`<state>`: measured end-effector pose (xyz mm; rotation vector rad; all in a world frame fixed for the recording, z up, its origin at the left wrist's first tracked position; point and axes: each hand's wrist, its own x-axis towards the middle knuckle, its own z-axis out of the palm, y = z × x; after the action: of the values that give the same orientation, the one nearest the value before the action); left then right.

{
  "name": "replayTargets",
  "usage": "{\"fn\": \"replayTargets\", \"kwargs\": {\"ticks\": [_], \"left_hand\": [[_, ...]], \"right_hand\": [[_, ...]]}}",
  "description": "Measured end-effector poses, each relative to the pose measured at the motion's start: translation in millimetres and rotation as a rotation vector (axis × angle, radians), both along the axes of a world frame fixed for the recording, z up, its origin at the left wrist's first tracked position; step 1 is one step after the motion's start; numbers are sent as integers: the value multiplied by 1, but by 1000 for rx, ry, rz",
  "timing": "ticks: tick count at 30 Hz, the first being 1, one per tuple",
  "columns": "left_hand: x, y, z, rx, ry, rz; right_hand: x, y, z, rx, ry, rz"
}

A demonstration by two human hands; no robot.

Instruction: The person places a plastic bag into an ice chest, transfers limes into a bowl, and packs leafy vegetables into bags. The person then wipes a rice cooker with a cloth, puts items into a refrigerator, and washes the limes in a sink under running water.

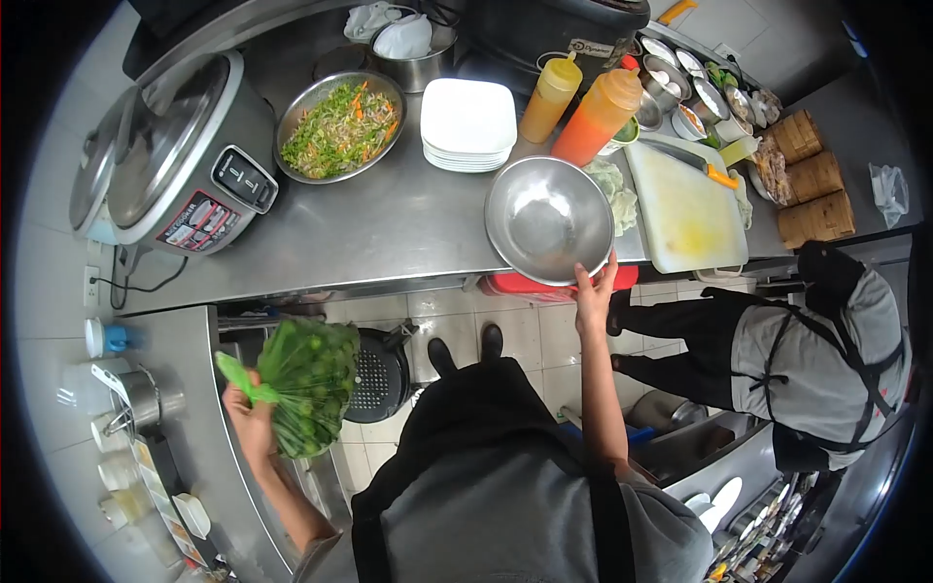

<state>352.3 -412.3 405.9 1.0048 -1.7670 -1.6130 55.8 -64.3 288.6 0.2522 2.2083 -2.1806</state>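
My left hand (253,423) is closed around the knotted top of a green plastic bag (311,389) full of leafy greens, held out at the left over the side counter's edge. With my right hand (595,296) I grip the near rim of an empty steel bowl (549,219), whose inside faces up at the front edge of the steel counter (389,238). Just behind the bowl stand an orange squeeze bottle (601,117) and a yellow one (551,97). A stack of white square plates (468,121) sits behind it to the left.
A rice cooker (185,165) and a bowl of chopped vegetables (340,126) occupy the counter's left part. On its right lies a cutting board (688,204) with a knife. Below are a black stool (374,374) and a red lid (554,285). Another person (807,350) stands at the right.
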Motion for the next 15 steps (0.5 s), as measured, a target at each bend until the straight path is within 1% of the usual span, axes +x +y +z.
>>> {"fn": "replayTargets", "kwargs": {"ticks": [1, 2, 4, 6, 7, 10, 12, 14, 15], "left_hand": [[-4, -7, 12, -9, 111, -107], [-13, -8, 29, 38, 156, -159], [-40, -5, 54, 12, 229, -173], [-75, 4, 63, 58, 291, 41], [-91, 6, 64, 87, 322, 147], [-138, -16, 50, -32, 179, -262], [-171, 5, 47, 6, 197, -305], [-200, 19, 38, 7, 170, -320], [-212, 20, 31, -12, 177, -375]], "right_hand": [[-12, 11, -10, 43, 29, 19], [-24, 22, -18, 87, 59, 38], [-40, 34, -12, 164, 38, 56], [-55, 48, -13, 286, 72, 81], [-57, 50, 12, 488, -7, 145], [-63, 14, 44, 1170, 605, -86], [-71, -36, 72, 996, 646, 213], [-89, -85, 77, 871, 823, 378], [-95, -106, 75, 1008, 819, 371]]}}
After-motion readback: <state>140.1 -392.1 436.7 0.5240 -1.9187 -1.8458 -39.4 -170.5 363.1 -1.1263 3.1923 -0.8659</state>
